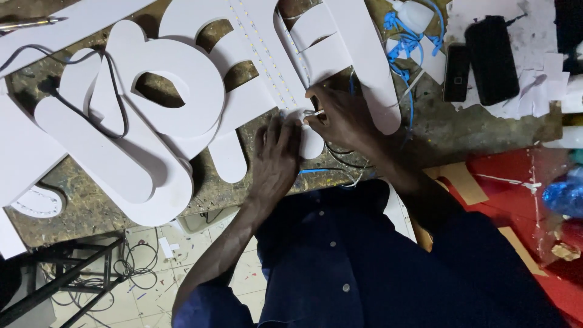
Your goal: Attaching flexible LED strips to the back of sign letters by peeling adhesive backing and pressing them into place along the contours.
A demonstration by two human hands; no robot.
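At the table's near edge: the person leans over a rough, stained table (91, 206), both hands working on one white cut-out panel (255, 85) just inside the edge.
Left hand: the left hand (276, 161) lies flat, palm down, fingers spread on the lower end of the panel; its grip is open, pressing and clasping nothing.
Right hand: the right hand (340, 115) is closed in a pinch on thin white wire ends (314, 113) at the foot of the LED strips.
LED strips: two dotted LED strips (261, 45) run side by side up the panel, from the fingertips toward the far edge of the view.
Panel position: it lies among overlapping white foam letter shapes (152, 79), which cover most of the table's left and middle.
Open room: bare table shows only in small gaps, along the near edge below the shapes and in a patch right of the right hand.
Cables: a black cable (115, 91) loops over the left shapes; blue wire (401, 48) coils near the far edge; more wires pass under the right wrist.
Far right: a dark phone (455, 73) and a longer black case (492, 58) lie side by side on white scraps.
Right side: a red sheet (516, 176) with brown card pieces (464, 182) lies beside the table.
Below the edge: tiled floor (152, 261) with loose wires and a dark metal frame (67, 279).
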